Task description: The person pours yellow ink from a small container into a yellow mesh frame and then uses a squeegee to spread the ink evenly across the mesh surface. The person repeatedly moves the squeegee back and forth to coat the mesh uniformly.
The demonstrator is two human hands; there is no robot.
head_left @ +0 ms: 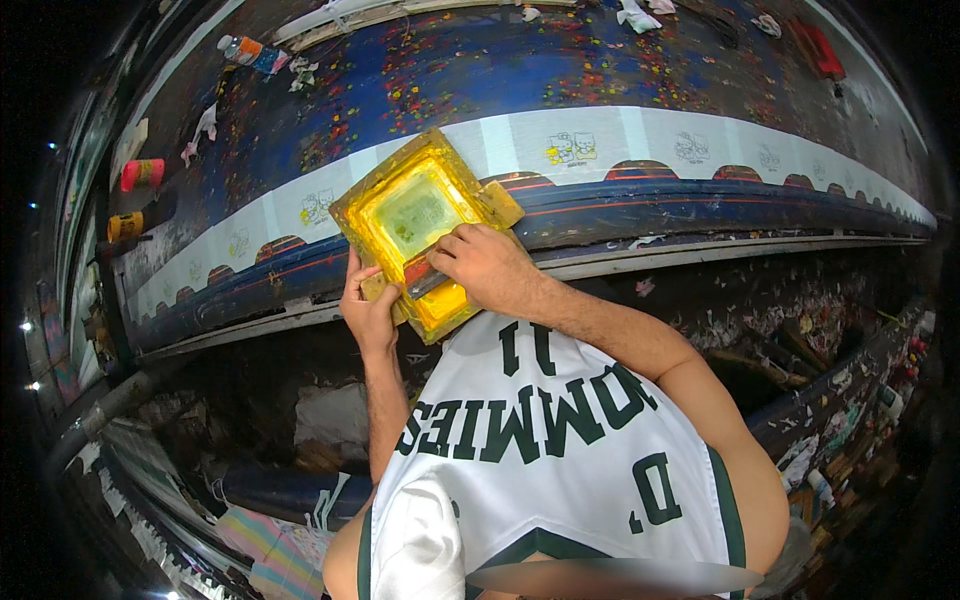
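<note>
A yellow-stained screen printing frame (372, 187) lies tilted across the white fabric strip and the near edge of the long table. Its mesh (415, 208) shows greenish in the middle, with wet yellow ink around it. My right hand (485, 265) is closed on a squeegee (430, 278) resting inside the frame's near part. My left hand (370, 308) grips a small block at the frame's left near edge, thumb on top. The fabric strip (500, 135) has a scalloped near edge and a row of small cartoon prints, some with yellow filled in.
The blue table (470, 70) is spattered with dried ink. On it are a plastic bottle (252, 54), crumpled tissues (638, 15), a pink container (142, 175), a yellow container (125, 227) and a red tool (820, 50). A metal rail (640, 258) runs along the near side, with scraps below.
</note>
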